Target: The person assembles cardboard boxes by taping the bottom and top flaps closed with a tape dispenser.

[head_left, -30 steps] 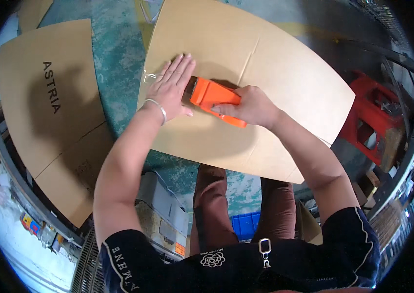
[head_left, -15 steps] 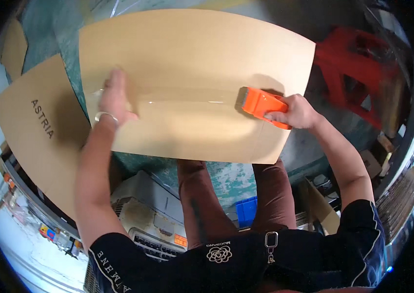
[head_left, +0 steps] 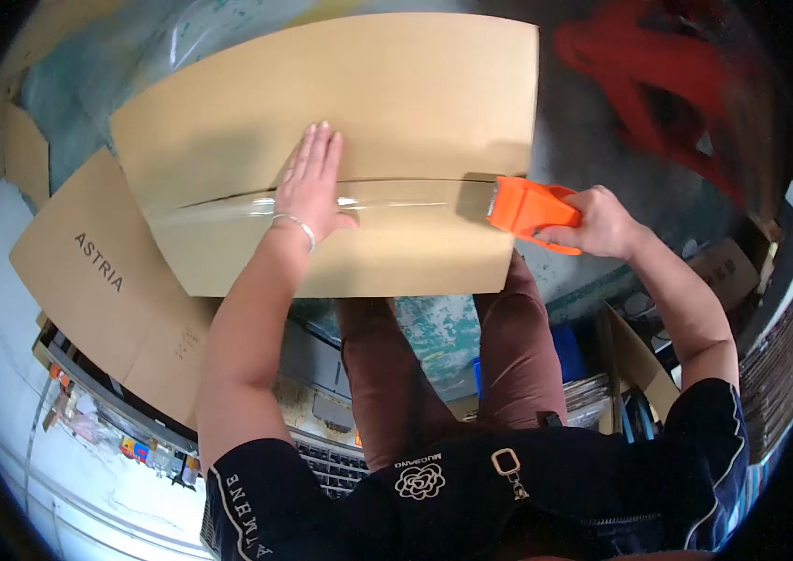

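A large brown cardboard box (head_left: 378, 93) lies before me, with a dark seam running across its upper face. Clear packing tape (head_left: 396, 203) stretches along the near side of that seam. My left hand (head_left: 312, 187) presses flat on the tape and cardboard, fingers together and stretched out, thumb apart. In my right hand (head_left: 602, 222) is an orange tape dispenser (head_left: 532, 210), its toothed end at the box's right edge, close to the seam. The fingers wrap round its handle.
A flat cardboard piece (head_left: 116, 280) with printing leans at the left. Red plastic stools or frames (head_left: 639, 75) stand at the far right. Below the box are a blue bin (head_left: 564, 351) and an open carton (head_left: 639, 360). Stacked cardboard (head_left: 775, 383) is at the right rim.
My left hand has slid right along the tape. The dispenser has moved slightly right to the box's edge. The box sits further left in view, and its seam now shows as a dark gap.
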{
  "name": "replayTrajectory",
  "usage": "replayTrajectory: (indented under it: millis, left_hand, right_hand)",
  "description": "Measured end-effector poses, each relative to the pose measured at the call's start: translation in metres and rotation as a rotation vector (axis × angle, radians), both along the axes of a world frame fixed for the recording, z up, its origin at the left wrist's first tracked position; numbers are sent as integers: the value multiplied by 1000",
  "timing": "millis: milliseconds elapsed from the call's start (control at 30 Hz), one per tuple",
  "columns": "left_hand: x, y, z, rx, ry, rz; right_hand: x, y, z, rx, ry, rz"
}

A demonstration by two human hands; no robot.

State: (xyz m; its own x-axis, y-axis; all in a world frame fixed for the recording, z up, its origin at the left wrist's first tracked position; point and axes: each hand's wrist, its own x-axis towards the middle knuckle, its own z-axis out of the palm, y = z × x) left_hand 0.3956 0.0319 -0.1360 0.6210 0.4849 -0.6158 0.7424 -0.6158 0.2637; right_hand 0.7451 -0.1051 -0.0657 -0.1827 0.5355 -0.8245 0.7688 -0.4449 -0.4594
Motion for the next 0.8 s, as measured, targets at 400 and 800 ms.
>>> replayTrajectory:
  millis: [400,800]
  left_hand:
    - [6,-4,1,48,40,3]
    - [163,-88,-9,-65,-467,-783]
  right_hand:
    - [73,-34,-77,43,239,-114]
    - [91,-45,-204,-30,259,-42]
